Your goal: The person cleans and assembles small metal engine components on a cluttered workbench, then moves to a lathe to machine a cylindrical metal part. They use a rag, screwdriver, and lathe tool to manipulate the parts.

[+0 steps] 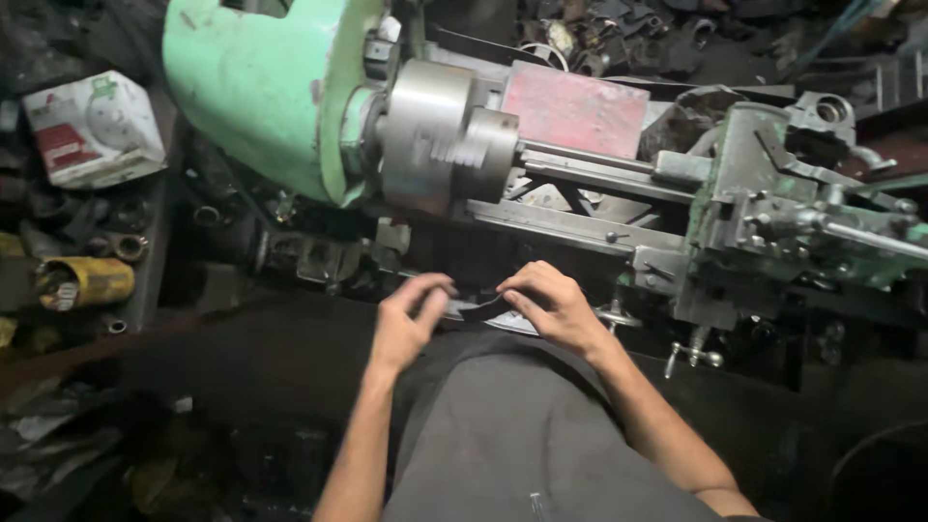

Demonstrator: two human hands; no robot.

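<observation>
In the head view, my left hand (408,319) and my right hand (553,304) are close together in front of a green metal lathe (261,87). Between them they pinch a thin dark strip (480,307), curved and partly hidden by the fingers; a pale flat sheet (510,323) lies beneath it. Just above the hands are the lathe's grey steel chuck (440,135) and the long bed rails (580,227). My grey shirt fills the lower middle.
The lathe carriage with handles and levers (802,222) stands at the right. A reddish plate (575,111) lies behind the chuck. At the left are a white carton (95,128), a yellow cylinder (85,282) and dark metal scrap.
</observation>
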